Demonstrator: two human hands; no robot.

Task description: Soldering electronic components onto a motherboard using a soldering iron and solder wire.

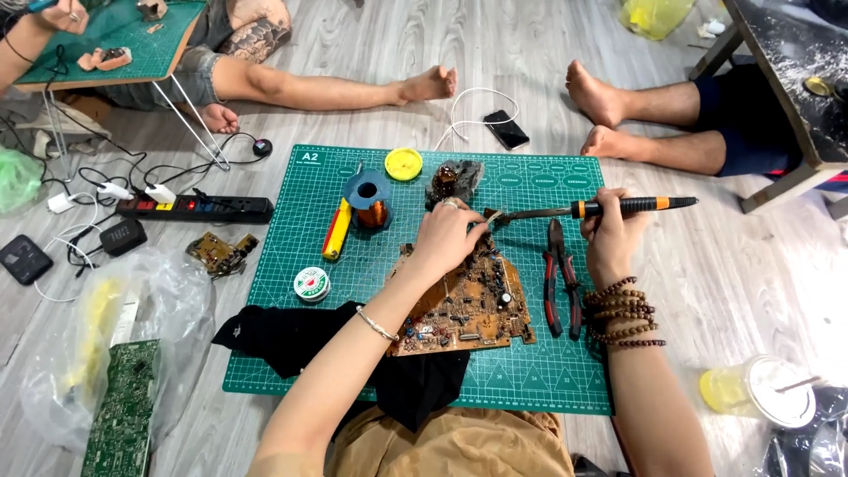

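My right hand (611, 237) grips a black and orange soldering iron (618, 208), its tip pointing left toward the top of a brown circuit board (473, 300) on the green cutting mat (530, 371). My left hand (446, 237) rests on the board's upper edge and pinches a small piece beside the iron's tip. Red-handled pliers (558, 278) lie just right of the board. A black cloth (291, 336) lies under my left forearm.
On the mat: a copper coil on a blue spool (368, 199), a yellow and red tool (336, 230), a yellow round lid (404, 163), a small round tin (311, 283). A power strip (196, 208) and cables lie left. Other people's bare legs (336, 88) and a phone (506, 129) lie beyond.
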